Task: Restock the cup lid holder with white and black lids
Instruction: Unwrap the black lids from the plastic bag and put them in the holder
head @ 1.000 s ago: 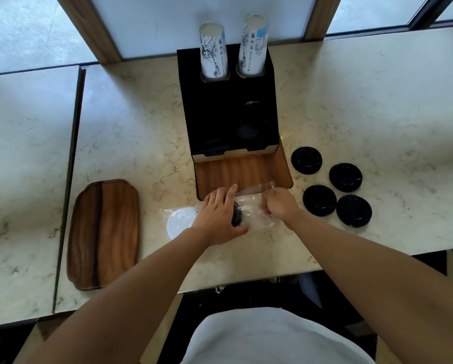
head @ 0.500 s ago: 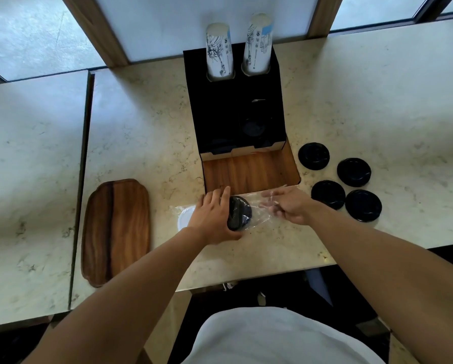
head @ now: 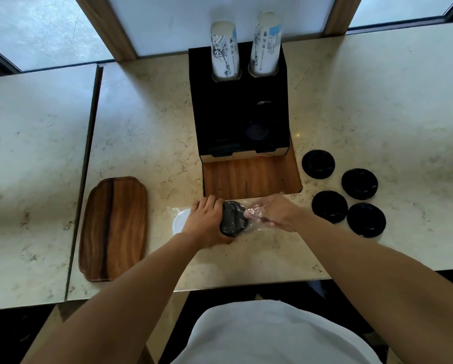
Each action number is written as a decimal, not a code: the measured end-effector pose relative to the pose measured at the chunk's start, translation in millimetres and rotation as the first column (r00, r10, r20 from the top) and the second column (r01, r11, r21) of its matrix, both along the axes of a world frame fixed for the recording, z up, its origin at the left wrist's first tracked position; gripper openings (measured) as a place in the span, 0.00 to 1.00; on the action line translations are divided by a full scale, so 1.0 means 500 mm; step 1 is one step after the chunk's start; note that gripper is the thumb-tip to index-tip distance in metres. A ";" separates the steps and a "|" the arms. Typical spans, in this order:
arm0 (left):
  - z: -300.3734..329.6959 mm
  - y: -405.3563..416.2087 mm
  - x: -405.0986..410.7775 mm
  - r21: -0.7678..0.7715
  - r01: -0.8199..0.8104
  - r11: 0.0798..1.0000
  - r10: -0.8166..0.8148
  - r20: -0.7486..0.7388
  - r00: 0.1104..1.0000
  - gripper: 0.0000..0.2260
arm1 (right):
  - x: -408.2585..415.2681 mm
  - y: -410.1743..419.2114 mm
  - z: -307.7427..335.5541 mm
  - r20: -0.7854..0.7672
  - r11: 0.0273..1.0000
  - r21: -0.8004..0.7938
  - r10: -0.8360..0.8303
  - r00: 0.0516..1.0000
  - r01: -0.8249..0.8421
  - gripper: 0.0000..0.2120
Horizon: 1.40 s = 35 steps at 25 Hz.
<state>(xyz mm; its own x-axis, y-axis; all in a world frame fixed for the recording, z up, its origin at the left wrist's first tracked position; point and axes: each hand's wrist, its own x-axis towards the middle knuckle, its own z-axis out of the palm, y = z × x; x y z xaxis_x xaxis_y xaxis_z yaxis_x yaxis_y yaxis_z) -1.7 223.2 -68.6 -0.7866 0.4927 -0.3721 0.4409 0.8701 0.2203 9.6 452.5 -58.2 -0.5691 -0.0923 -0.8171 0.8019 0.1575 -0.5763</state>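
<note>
Far to your left on the marble counter (head: 141, 122) lies a wooden tray (head: 113, 228), flat and bare, well apart from your hands. Just right of it, near the counter's front edge, a white lid (head: 179, 223) peeks out from under clear plastic and is partly hidden behind your left wrist.

Your left hand (head: 207, 219) is curled around a stack of black lids (head: 232, 219) that lies on its side in a clear plastic sleeve (head: 251, 215), fingers wrapped over the far side and the thumb side hidden, so the hand is clamped on the stack. Touching the stack's other end, your right hand (head: 275, 212) pinches the loose, crumpled end of the plastic sleeve; the fingertips are bunched together on the film. Whether any lid is partly out of the sleeve you cannot tell from here.

Straight behind your hands stands the black cup lid holder (head: 238, 111), with its wooden base (head: 249, 176) reaching toward you. Two printed stacks of paper cups (head: 225, 51) rise from the round holes at its back. One dark lid (head: 255, 130) seems to sit in the right compartment; the left compartment is too dark to read.

To the right of the holder, four loose black lids (head: 343, 193) lie flat on the counter in a tight cluster, the nearest pair close to your right forearm.
</note>
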 end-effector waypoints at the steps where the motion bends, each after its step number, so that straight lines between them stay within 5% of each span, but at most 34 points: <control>1: 0.002 -0.001 -0.001 0.013 -0.011 1.000 0.011 0.003 1.000 0.47 | -0.002 -0.004 0.003 -0.014 0.999 -0.014 0.034 0.999 -0.034 0.12; 7: 0.005 -0.004 0.000 0.055 -0.040 0.998 0.039 0.012 0.999 0.48 | -0.016 -0.014 0.013 -0.024 0.980 0.047 0.196 0.980 -0.195 0.18; 18: -0.008 -0.006 0.000 0.037 -0.044 0.998 0.044 0.008 0.999 0.53 | -0.005 -0.010 0.016 -0.029 1.000 0.001 0.018 0.999 -0.018 0.15; 23: -0.013 -0.006 0.003 0.032 -0.031 0.999 0.032 -0.017 0.999 0.49 | 0.008 0.040 0.013 -0.109 0.997 -0.029 0.065 0.992 -0.069 0.12; 30: -0.013 -0.006 0.004 0.022 -0.004 1.000 0.005 -0.051 0.999 0.39 | -0.014 0.054 0.033 -0.119 0.952 0.093 0.300 0.946 -0.291 0.25; 35: -0.019 -0.009 0.004 0.016 -0.001 1.000 0.002 -0.065 0.998 0.40 | -0.041 0.035 0.027 -0.112 0.948 0.196 0.277 0.954 -0.252 0.21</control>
